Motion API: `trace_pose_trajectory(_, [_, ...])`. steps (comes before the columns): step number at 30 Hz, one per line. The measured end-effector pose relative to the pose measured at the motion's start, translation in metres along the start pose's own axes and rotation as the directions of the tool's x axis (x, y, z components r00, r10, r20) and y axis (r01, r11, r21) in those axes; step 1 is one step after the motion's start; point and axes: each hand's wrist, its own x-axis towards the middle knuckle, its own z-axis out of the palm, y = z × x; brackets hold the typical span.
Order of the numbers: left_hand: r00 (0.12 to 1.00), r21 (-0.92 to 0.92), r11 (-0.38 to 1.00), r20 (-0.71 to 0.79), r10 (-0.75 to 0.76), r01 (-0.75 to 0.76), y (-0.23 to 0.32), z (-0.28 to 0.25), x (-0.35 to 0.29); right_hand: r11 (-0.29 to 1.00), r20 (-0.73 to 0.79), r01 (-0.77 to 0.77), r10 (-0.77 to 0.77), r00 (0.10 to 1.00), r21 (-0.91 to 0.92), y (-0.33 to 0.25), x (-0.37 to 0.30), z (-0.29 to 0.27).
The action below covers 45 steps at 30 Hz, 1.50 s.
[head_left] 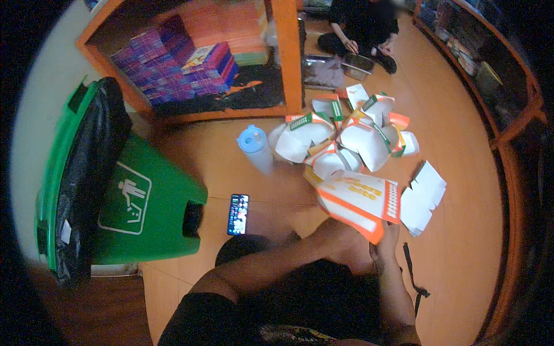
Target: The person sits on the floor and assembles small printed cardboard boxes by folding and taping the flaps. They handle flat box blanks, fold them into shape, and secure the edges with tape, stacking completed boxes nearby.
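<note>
In the head view, a white-and-orange carton (360, 199) is held tilted in front of the person, above the orange floor (461, 242). Its lower right corner is gripped by the right hand (389, 235); the left hand (345, 237) is placed under its lower edge, blurred and partly covered, so whether it is closed on the carton cannot be told. Just beyond, a heap of similar cartons (366, 144) is seen, and a flat white piece of card (424, 199) is laid to the right. To the left are seen a blue-lidded bottle (257, 151), a lit phone (238, 214) and a green bin (156, 207). A co-worker (363, 26) is seated on the floor at the far side.
</note>
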Motion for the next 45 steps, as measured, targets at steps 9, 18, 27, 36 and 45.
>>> trace_pose_trajectory(9, [0.946,-0.783,0.576,0.047,-0.321,0.234,-0.016,-0.003,0.012,0.999,0.079,-0.038,0.039,0.996,-0.018,-0.023,0.009,0.002])
trace_pose_trajectory(18, [0.950,-0.891,0.433,-0.005,-0.311,0.137,-0.016,0.022,0.011,0.855,0.155,0.346,-0.310,0.938,-0.386,-0.016,-0.001,0.013])
trace_pose_trajectory(27, [0.967,-0.922,0.383,-0.041,-0.252,0.060,-0.010,0.018,0.016,0.916,0.113,0.283,-0.261,0.959,-0.284,-0.009,0.000,0.006])
trace_pose_trajectory(36, [0.966,-0.920,0.384,-0.025,-0.257,0.079,-0.011,0.015,0.014,0.798,0.227,0.460,-0.401,0.888,-0.389,-0.021,-0.008,0.015])
trace_pose_trajectory(45, [0.967,-0.915,0.402,-0.062,-0.249,0.045,-0.005,0.005,0.013,0.629,0.396,0.623,-0.482,0.782,-0.464,-0.021,-0.002,0.006])
